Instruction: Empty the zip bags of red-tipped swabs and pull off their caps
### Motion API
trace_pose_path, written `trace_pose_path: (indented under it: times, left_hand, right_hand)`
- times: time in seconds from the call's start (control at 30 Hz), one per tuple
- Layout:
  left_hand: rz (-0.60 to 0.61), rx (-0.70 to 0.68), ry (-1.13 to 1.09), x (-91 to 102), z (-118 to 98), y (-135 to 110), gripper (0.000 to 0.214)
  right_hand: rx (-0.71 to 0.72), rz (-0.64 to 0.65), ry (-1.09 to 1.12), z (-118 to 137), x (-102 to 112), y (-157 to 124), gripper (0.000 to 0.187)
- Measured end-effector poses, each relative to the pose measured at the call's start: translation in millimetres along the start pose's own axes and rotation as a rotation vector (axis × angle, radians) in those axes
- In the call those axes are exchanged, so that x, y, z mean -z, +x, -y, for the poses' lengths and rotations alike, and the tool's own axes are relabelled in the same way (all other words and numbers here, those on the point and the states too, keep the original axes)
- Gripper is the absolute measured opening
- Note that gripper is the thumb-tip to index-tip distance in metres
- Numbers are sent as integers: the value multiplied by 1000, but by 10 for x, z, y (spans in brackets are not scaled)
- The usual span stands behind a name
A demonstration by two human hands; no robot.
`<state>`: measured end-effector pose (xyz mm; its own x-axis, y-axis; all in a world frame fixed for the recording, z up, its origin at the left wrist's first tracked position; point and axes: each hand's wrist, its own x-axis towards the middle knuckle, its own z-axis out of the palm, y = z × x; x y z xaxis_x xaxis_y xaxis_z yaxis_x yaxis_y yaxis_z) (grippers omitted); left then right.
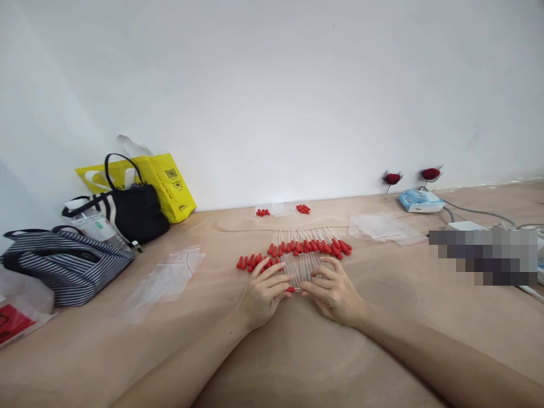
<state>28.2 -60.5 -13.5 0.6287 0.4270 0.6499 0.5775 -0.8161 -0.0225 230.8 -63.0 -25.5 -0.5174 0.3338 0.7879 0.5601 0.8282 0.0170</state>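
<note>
My left hand [267,289] is closed, its fingertips around the red bulb end of a dropper [291,289] with a short clear tube. My right hand [335,292] pinches the dropper's other end, so it lies level between the two. Just beyond my fingers lies a row of clear dropper tubes [301,266], side by side. Red rubber bulbs [250,262] stick out to the left of that row. Behind it, more droppers [308,243] are fanned out with red bulbs toward me and tubes pointing to the wall. My fingers hide part of the row.
Clear plastic bags lie at left [170,277] and in a stack at right [382,226]. A filled bag of droppers [280,209] rests by the wall. Handbags [140,212], a yellow bag [176,187] and a striped bag [85,263] stand left; a blue pack [419,200] and cables sit right.
</note>
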Motion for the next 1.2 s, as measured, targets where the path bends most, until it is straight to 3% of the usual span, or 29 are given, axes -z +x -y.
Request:
trace_pose_path:
  times: [0.7,0.83,1.03,1.2]
  left_hand:
    - [-29,8,16,69,9,-22,16]
    - [-105,120,4,69,86,-89,14]
    - [-219,403,50,110,249,-111,26]
    - [-236,685,86,286,605,-179,30]
  right_hand:
    - [-45,21,26,-62,76,-60,16]
    - [-159,54,-16,-178,117,-146,20]
    - [-251,174,-43,-215,62,-167,32]
    - [-367,71,17,-230,12,-82,24]
